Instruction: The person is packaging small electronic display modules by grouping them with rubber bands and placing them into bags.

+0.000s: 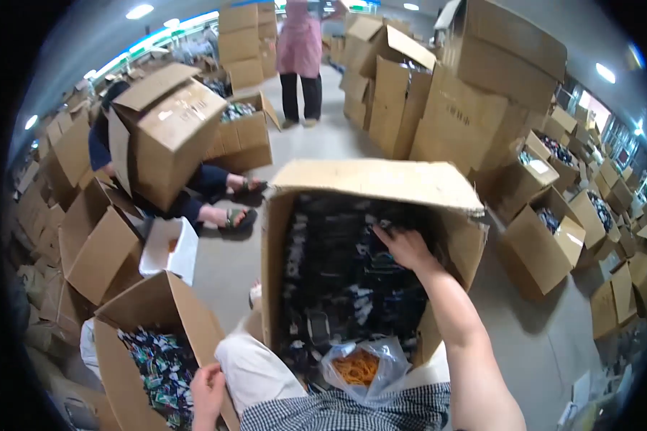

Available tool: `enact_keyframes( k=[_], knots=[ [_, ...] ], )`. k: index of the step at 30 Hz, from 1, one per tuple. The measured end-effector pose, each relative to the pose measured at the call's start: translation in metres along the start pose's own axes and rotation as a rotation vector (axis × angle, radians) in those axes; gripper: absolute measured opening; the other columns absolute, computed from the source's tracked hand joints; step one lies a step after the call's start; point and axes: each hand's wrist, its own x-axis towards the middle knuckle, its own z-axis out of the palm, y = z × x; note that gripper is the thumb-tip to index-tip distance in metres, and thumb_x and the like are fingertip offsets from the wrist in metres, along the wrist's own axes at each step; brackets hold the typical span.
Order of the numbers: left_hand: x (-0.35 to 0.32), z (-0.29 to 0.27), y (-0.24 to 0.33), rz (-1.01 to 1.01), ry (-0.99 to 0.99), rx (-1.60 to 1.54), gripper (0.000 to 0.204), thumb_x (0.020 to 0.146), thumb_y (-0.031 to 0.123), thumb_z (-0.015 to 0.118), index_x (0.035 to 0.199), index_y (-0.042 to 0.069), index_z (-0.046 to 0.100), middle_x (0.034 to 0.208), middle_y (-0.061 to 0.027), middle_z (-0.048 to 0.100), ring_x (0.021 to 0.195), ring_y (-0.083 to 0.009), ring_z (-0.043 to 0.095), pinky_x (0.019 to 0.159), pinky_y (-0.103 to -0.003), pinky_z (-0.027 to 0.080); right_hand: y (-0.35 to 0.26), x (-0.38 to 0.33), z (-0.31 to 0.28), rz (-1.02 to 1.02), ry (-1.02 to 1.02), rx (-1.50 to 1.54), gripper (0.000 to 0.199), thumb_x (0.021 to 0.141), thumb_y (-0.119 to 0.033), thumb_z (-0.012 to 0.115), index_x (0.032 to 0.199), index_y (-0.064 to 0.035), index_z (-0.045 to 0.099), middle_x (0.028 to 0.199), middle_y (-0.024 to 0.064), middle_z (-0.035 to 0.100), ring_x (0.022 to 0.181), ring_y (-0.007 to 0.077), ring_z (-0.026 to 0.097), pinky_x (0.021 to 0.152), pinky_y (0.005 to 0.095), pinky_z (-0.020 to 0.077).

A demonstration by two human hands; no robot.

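Left hand (207, 391) sat down at 7 o'clock, fingers curled over the rim of the smaller carton (133, 337) full of small packets; couldn't tell if it was pinching anything. Dead centre stood the big open box (381, 183) of dark packaged items (345, 276), with a clear bag of orange rubber bands (358, 368) at 6 o'clock. Right hand (404, 248) was reaching in, fingers hidden, so grip unclear. Looked like the picking step; next it'd need a firm grab and lift.
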Motion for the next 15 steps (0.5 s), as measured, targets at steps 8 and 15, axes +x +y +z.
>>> enact_keyframes(
  k=[8,15],
  knots=[
    [-0.022,0.044,0.133,0.22,-0.16,-0.685,0.037,0.083,0.009,0.065,0.119,0.001,0.054,0.113,-0.0078,0.061,0.104,-0.0182,0.058,0.092,-0.03,0.044,-0.166,-0.074,-0.194,-0.025,0.414,0.966,0.067,0.072,-0.007,0.074,0.131,0.0008,0.044,0.098,0.0209,0.064,0.086,0.0282,0.066,0.071,0.0326,0.0544],
    [-0.073,0.099,0.145,-0.449,-0.512,-1.664,0.038,0.095,0.024,0.054,0.128,0.005,0.047,0.122,-0.0064,0.057,0.111,-0.0195,0.055,0.094,-0.033,0.045,-0.252,-0.153,-0.186,0.282,0.199,1.4,0.064,0.076,-0.008,0.075,0.13,0.0084,0.044,0.103,0.0233,0.064,0.087,0.0266,0.067,0.075,0.0309,0.0529]
  ],
)
